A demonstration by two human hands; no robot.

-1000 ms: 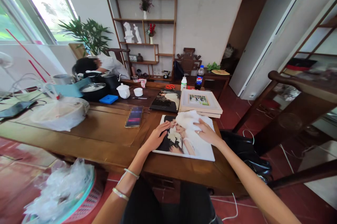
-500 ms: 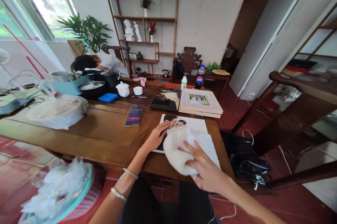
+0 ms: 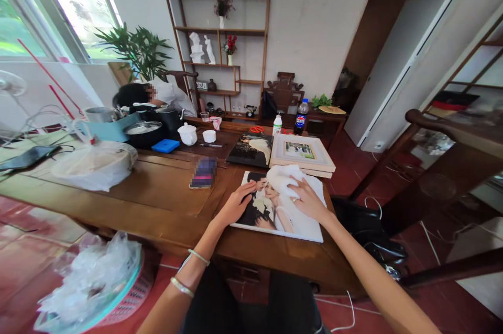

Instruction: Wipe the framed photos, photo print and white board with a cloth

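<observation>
A large white-edged photo panel (image 3: 271, 211) showing a couple lies flat on the wooden table in front of me. My left hand (image 3: 236, 203) rests on its left edge with the fingers stretched out flat. Toward the panel's upper right, my right hand (image 3: 309, 201) presses on a fluffy white cloth (image 3: 283, 175) and holds it against the surface, fingers spread over it. Part of the panel's right side is hidden under the cloth and hand. Just behind are a dark photo panel (image 3: 247, 149) and a stack of framed pictures (image 3: 302, 153).
A phone (image 3: 203, 173) lies left of the panel. Farther back stand a white teapot (image 3: 187, 134), a pump bottle (image 3: 277, 124) and a cola bottle (image 3: 301, 117). A basket of plastic bags (image 3: 129, 297) stands below left; a wooden chair (image 3: 440, 166) is at right.
My right hand has slid the cloth away from me, from the panel's near part to its far right, uncovering the couple picture. My left hand stays at the left edge.
</observation>
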